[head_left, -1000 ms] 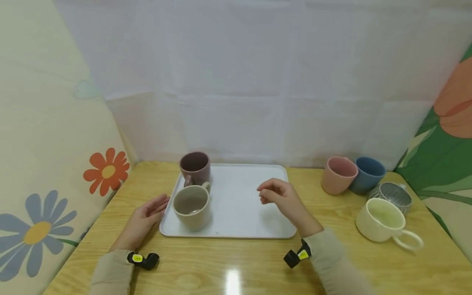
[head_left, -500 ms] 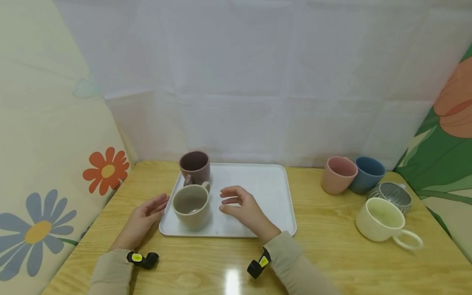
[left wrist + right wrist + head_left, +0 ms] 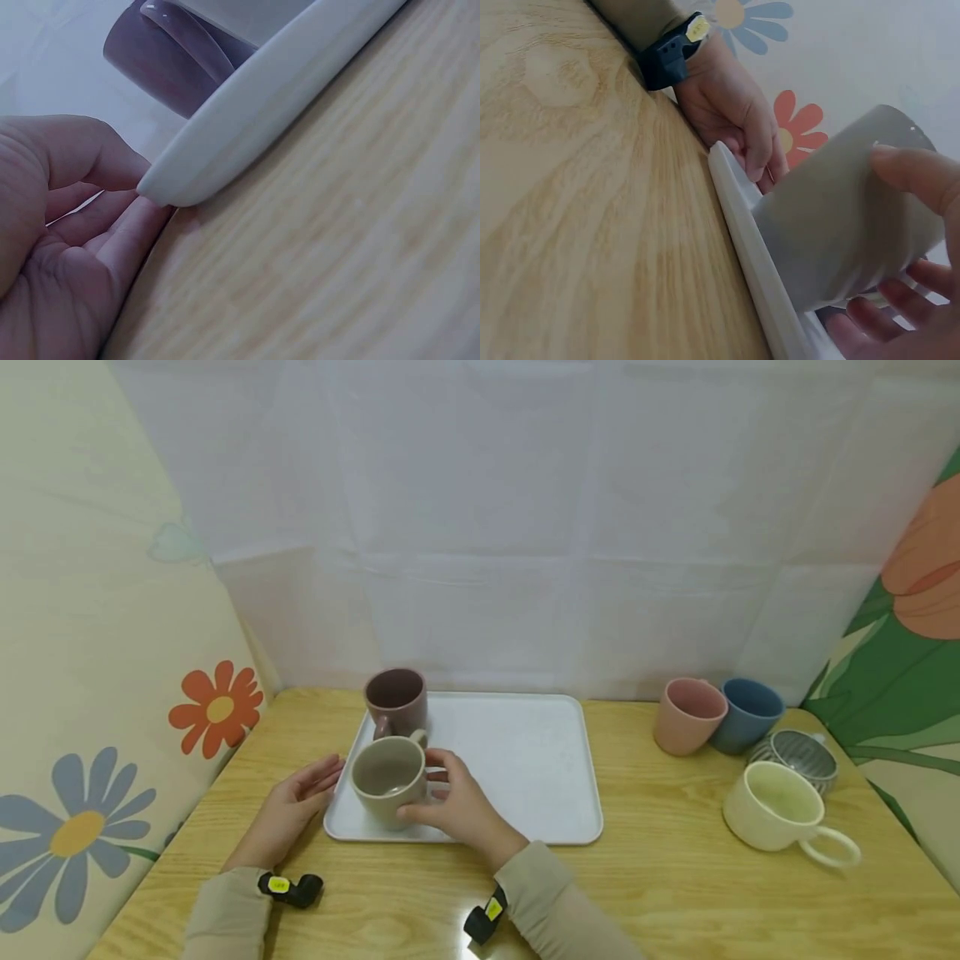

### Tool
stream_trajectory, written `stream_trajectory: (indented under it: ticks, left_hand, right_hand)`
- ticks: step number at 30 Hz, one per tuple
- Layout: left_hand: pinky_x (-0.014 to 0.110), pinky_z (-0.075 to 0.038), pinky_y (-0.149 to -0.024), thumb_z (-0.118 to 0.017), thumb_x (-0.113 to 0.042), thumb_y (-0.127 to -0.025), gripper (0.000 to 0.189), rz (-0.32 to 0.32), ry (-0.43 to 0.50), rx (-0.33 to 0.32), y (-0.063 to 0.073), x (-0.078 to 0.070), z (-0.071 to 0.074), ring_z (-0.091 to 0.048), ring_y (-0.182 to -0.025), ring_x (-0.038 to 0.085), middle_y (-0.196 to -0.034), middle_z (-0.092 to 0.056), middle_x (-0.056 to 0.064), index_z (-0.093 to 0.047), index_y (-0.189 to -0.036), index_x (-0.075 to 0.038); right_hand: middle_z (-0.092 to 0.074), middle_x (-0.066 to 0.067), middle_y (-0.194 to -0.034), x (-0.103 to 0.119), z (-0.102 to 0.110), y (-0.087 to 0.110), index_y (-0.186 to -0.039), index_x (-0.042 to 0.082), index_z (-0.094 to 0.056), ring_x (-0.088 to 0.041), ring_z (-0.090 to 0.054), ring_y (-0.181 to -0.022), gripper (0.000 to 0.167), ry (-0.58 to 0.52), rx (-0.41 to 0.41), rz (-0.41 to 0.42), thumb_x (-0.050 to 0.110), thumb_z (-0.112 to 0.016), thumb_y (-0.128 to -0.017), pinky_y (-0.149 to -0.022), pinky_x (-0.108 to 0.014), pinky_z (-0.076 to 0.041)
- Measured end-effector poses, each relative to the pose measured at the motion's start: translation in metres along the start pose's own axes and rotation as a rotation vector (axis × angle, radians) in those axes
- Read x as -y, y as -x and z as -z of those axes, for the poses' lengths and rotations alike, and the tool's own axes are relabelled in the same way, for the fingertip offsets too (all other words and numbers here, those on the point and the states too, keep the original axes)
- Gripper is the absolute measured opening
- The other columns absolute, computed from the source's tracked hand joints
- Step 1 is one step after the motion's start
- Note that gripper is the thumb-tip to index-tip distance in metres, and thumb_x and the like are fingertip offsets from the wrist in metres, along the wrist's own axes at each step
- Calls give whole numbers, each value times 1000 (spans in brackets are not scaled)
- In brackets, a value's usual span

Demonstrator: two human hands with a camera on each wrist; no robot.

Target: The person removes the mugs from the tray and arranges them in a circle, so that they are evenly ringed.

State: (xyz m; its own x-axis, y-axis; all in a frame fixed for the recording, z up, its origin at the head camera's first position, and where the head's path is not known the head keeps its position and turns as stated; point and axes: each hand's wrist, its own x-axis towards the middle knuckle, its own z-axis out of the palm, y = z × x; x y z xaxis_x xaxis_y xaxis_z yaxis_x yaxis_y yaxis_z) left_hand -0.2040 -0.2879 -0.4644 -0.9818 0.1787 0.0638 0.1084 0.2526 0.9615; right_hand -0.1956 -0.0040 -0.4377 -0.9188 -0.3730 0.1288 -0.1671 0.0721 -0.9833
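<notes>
In the head view my right hand [image 3: 465,810] holds the side of a beige mug [image 3: 386,777], which stands upright at the front left of a white tray [image 3: 517,768]. The right wrist view shows the thumb [image 3: 911,169] on one side of that mug [image 3: 840,202] and curved fingers on the other. My left hand [image 3: 292,806] rests on the table by the tray's left edge, its fingertips touching the rim in the left wrist view. Behind the beige mug stands a dark purple mug [image 3: 405,714], partly hidden by it in the head view.
At the right of the wooden table [image 3: 652,893] stand a pink cup [image 3: 678,731], a blue cup [image 3: 738,731], a grey ribbed cup [image 3: 813,768] and a pale yellow mug [image 3: 757,827] with a large ring handle. A white cloth [image 3: 480,527] hangs behind.
My right hand has moved left across the tray from its right part and now has hold of the beige mug. My left hand and the mugs look the same as before.
</notes>
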Motion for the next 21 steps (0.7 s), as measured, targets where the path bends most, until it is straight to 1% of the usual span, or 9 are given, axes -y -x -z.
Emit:
stream_trajectory:
  ticks: [6, 10, 13, 16, 21]
  left_hand:
    - [8, -44, -96, -52, -3, -105, 55, -43, -7, -5, 0, 1, -1, -51, -117, -15, -153, -31, 38, -29, -152, 13]
    - [8, -44, -96, -52, -3, -104, 56, -41, -3, -3, 0, 2, 0, -51, -116, -15, -153, -32, 37, -29, -153, 13]
    - [7, -43, -95, -52, -4, -105, 55, -37, -3, -5, 0, 3, -1, -51, -116, -16, -154, -32, 37, -30, -153, 12]
    - [7, -43, -95, -51, -3, -105, 54, -41, -9, -8, 0, 3, -1, -51, -116, -15, -153, -32, 38, -30, -153, 12]
    - [7, -43, -95, -50, -2, -105, 54, -34, -4, -4, 0, 3, -1, -51, -116, -15, -154, -32, 37, -29, -153, 12]
  right_hand:
    - [-51, -8, -135, -1, -14, -2, -145, 4, -43, -23, -56, -117, 84, 0, -60, 3, 8, -89, -75, -100, -31, -50]
    - [-49, -6, -135, 1, -21, -1, -146, 4, -41, -20, -53, -119, 89, 15, -97, 13, 11, -92, -73, -101, -29, -47]
    - [-48, -4, -136, 4, -25, 1, -148, 6, -38, -19, -51, -122, 96, 65, -119, 15, 17, -94, -71, -104, -32, -46]
    - [-48, -2, -137, 6, -30, 2, -150, 8, -36, -17, -50, -126, 103, 152, -142, 11, 26, -97, -68, -108, -33, -44]
    - [-51, -3, -138, 4, -34, 1, -150, 9, -38, -15, -51, -126, 103, 257, -186, 27, 30, -97, -68, -109, -35, -43]
